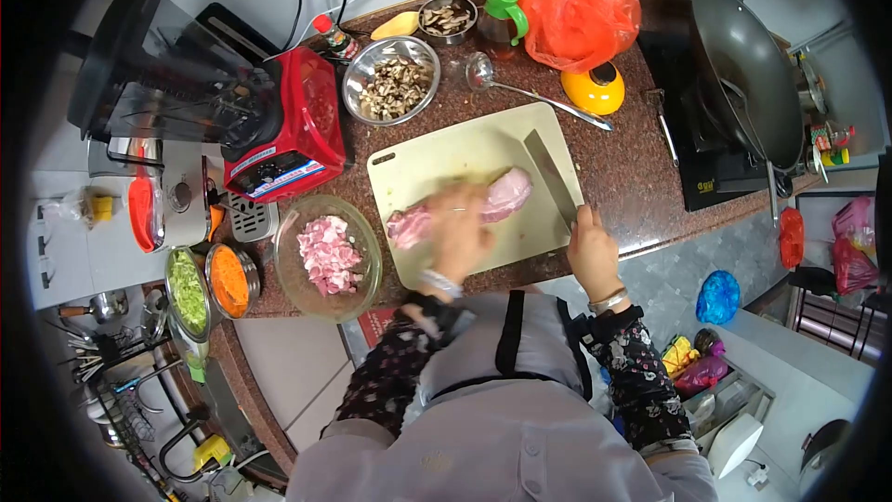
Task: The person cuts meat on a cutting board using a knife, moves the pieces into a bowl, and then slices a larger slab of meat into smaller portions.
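A cream cutting board [418, 163] lies on the counter before me, with a long piece of raw pink meat [507, 195] across it. My left hand [460, 223] is over the middle of the meat and covers part of it. Motion smears its fingers, so their grip does not show. At the board's right edge my right hand [593, 251] is closed round the handle of a kitchen knife [553, 172]. The blade rests on or just above the board, apart from the meat. Left of the board, a glass bowl [373, 274] holds diced raw meat [327, 256].
Bowls of sliced mushrooms [395, 88], shredded carrot [229, 281] and shredded greens [189, 290] stand around the board. A red blender [311, 121] is at left. Behind lie a ladle [539, 100], a yellow lid-like object [592, 90] and a red plastic bag [571, 5]. A wok [743, 56] sits at right.
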`<action>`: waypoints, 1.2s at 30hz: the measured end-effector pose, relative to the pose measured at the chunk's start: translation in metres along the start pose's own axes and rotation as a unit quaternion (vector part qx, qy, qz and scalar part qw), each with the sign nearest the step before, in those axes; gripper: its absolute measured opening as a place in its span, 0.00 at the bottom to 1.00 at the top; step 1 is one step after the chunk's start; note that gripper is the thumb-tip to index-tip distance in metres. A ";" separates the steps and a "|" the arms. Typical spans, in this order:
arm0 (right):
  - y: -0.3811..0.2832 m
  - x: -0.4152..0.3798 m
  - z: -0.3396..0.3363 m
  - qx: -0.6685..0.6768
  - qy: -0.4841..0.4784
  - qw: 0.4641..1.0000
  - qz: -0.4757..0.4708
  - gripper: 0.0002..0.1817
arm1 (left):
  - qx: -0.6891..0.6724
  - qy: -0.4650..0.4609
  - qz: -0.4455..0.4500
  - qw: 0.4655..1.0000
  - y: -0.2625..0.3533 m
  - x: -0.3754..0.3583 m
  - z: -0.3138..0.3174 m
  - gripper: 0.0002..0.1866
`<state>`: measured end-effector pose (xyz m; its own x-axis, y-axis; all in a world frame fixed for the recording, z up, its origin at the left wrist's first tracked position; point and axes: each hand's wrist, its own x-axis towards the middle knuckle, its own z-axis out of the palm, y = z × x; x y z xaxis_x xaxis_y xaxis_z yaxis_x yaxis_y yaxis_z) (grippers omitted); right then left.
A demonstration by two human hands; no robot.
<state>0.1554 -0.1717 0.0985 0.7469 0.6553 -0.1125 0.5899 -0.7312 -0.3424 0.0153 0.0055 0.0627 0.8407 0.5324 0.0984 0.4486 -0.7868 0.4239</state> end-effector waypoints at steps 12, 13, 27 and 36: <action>0.013 0.021 0.002 0.062 -0.019 0.998 -0.023 0.09 | -0.234 -0.080 -0.106 0.963 -0.008 0.049 0.034 0.14; 0.020 0.024 0.003 0.071 -0.029 0.997 -0.027 0.09 | -0.145 -0.002 -0.105 0.984 -0.004 0.048 0.030 0.13; -0.017 0.031 -0.022 0.026 -0.110 0.991 -0.074 0.15 | 0.048 0.186 -0.162 0.968 0.040 0.056 0.064 0.10; -0.047 0.007 -0.006 -0.157 -0.097 0.974 -0.131 0.14 | 0.091 0.200 -0.150 0.964 0.044 0.060 0.094 0.06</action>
<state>0.1350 -0.1341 0.1195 0.5037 0.8289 -0.2432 0.8403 -0.5355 -0.0846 0.1137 -0.0261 0.0028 0.4967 0.7937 0.3512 0.7298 -0.6009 0.3261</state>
